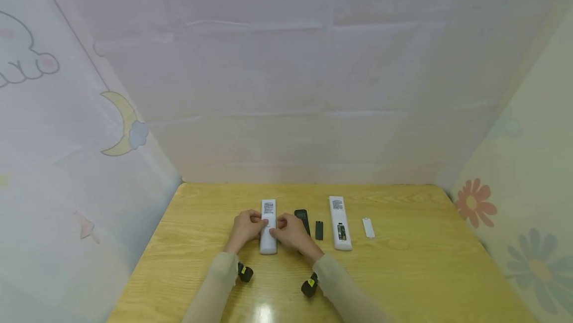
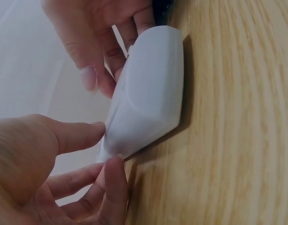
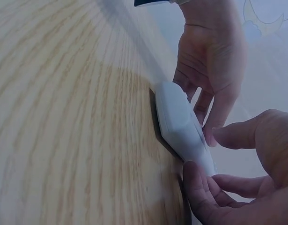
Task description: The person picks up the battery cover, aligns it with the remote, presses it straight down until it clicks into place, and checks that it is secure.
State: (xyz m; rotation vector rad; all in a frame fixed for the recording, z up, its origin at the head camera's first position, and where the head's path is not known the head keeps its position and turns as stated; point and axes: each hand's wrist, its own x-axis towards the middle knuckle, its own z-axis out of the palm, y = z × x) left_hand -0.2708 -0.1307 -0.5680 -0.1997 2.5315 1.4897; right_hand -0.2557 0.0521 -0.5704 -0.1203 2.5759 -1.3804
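A white remote control [image 1: 268, 243] lies lengthwise on the table with its labelled back up, the printed label at the far end. My left hand [image 1: 244, 226] holds it from the left, thumb on the back and fingers at the side edge. From the right, my right hand [image 1: 293, 232] holds the same remote, its thumb over the back and its fingers along the opposite edge. The left wrist view shows the remote's rounded white end [image 2: 155, 70] between both hands. Partly hidden behind my right hand is a black remote control [image 1: 302, 217].
Right of the hands lie a small black battery cover [image 1: 319, 230], a second white remote [image 1: 337, 213] with its battery compartment uncovered, and a white battery cover [image 1: 368, 227]. The wooden table [image 1: 403, 273] meets printed cloth walls [image 1: 286, 89] at the back and sides.
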